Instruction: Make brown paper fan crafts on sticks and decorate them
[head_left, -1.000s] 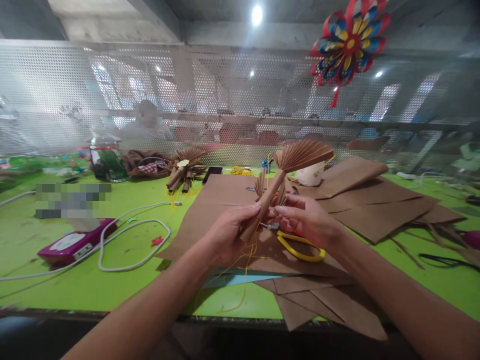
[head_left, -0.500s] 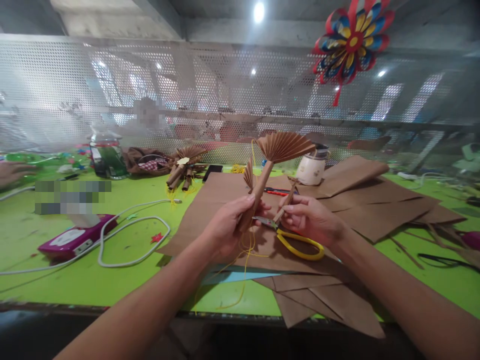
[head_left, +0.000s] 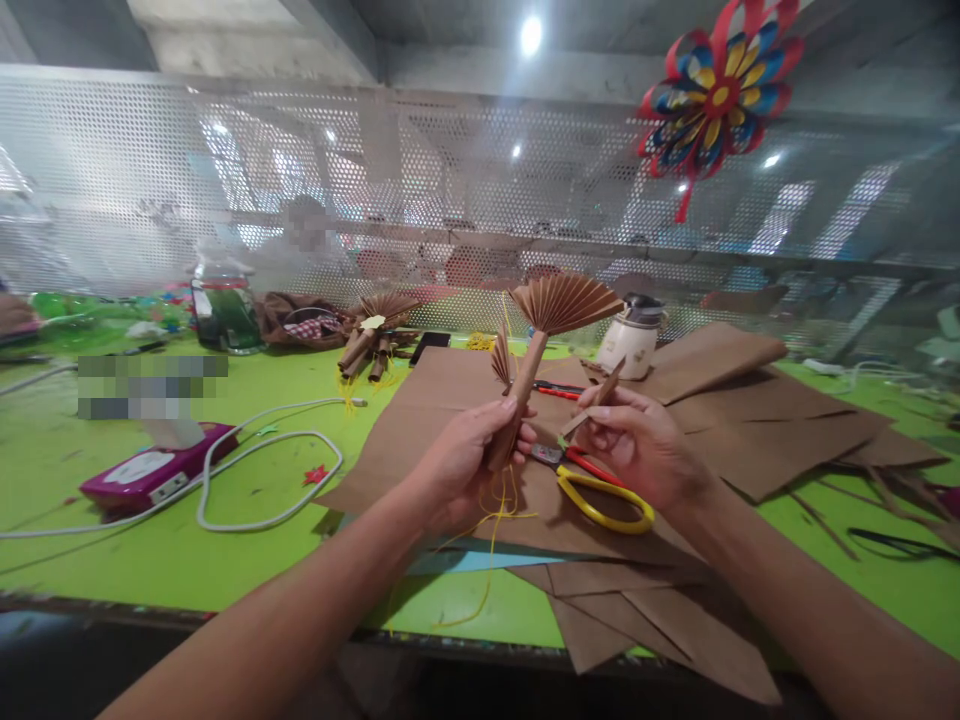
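My left hand (head_left: 469, 455) is wrapped round a rolled brown paper tube (head_left: 527, 375), held tilted. A pleated paper fan (head_left: 566, 303) spreads from the tube's top, and a smaller pleated piece (head_left: 501, 357) shows at its left. Yellow string (head_left: 499, 515) hangs below the tube. Between thumb and fingers, my right hand (head_left: 634, 435) pinches a narrow folded strip of brown paper (head_left: 600, 400). Under the hands, scissors with yellow handles (head_left: 606, 505) lie on a large brown paper sheet (head_left: 420, 420). A red-handled tool (head_left: 559, 390) lies behind the tube.
Brown paper sheets (head_left: 780, 420) are piled at the right near a white jug (head_left: 630, 340). Finished-looking paper tubes with a fan (head_left: 367, 345) lie at the back. A purple power strip (head_left: 157, 470) and white cable (head_left: 270, 525) occupy the left. Cut paper (head_left: 660, 620) overhangs the front edge.
My right hand has turned the paper strip and moved slightly right, away from the tube. The left hand keeps its hold. The view has shifted slightly.
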